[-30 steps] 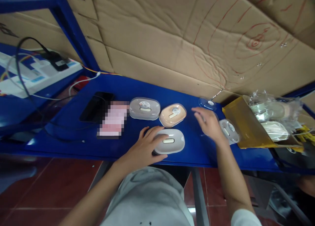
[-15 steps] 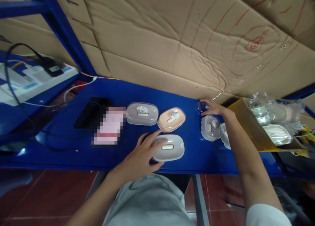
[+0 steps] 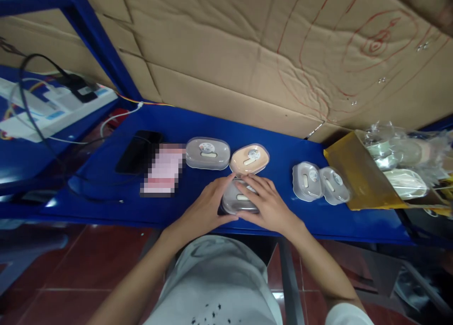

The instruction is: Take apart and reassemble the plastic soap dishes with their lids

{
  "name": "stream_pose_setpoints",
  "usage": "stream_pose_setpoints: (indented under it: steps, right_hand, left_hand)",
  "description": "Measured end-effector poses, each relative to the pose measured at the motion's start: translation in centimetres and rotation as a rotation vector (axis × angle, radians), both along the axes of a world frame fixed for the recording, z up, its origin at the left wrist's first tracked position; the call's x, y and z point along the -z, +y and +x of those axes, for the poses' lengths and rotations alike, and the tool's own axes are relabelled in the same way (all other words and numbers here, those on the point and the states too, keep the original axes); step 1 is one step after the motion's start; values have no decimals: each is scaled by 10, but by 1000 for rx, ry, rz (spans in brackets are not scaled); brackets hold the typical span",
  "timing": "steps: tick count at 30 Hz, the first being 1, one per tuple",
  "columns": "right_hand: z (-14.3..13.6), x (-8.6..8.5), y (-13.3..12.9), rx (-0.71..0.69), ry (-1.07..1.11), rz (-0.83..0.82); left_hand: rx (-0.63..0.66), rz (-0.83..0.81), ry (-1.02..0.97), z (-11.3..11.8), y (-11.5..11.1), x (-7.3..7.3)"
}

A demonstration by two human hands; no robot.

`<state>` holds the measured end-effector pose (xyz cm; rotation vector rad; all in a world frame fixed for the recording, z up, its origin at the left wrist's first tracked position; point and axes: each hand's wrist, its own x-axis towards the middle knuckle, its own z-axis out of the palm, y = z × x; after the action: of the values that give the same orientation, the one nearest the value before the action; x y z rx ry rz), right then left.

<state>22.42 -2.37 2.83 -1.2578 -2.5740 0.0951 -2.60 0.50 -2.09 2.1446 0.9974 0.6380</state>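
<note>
A grey oval soap dish (image 3: 230, 198) sits near the table's front edge, now with a clear cover over it. My left hand (image 3: 205, 208) curves around its left side, fingers at the back and thumb in front. From the right, my right hand (image 3: 272, 205) grips the same dish, its fingers across the top and its thumb meeting the left thumb at the front. Much of the dish is hidden beneath my fingers. Directly behind stand a peach soap dish (image 3: 249, 160) and another grey soap dish (image 3: 208, 154), both covered and bearing round stickers.
Two more covered dishes (image 3: 307, 181) stand to the right, beside an open cardboard box (image 3: 368, 174) of plastic-wrapped pieces. At left lie a dark phone (image 3: 138, 151), a blurred-out pink item (image 3: 164, 169) and cables. A power strip (image 3: 53, 115) is farther left; cardboard backs the blue table (image 3: 198, 119).
My right hand has come from the back right to the front dish, bringing the clear cover onto it. My left hand has stayed at the dish.
</note>
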Motion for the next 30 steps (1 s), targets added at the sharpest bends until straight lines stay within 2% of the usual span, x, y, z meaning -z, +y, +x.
stream_pose_setpoints:
  steps: [4, 9, 17, 20, 22, 24, 27, 28, 30]
  right_hand:
    - [-1, 18, -2, 18, -27, 126]
    - [1, 22, -12, 25, -35, 163]
    - [6, 18, 3, 1, -8, 92]
    - [9, 11, 4, -29, 1, 56]
    - [11, 2, 7, -30, -7, 22]
    - [13, -9, 16, 11, -13, 18]
    - [15, -22, 39, 68, -23, -4]
    - [16, -25, 49, 83, -37, -30]
    - [21, -27, 67, 145, -76, -73]
  left_hand:
    - [20, 6, -12, 3, 0, -5]
    - [11, 18, -13, 4, -1, -8]
    - [9, 37, -45, 4, 2, -5]
    - [15, 48, -29, 3, -3, -9]
    - [12, 116, -2, -2, -5, -16]
    - [-70, 244, 25, -10, -2, -25]
    - [-328, 418, 129, -20, 18, -37]
    - [-379, 443, 196, -22, 28, -40]
    - [-389, 457, 319, -19, 48, -44]
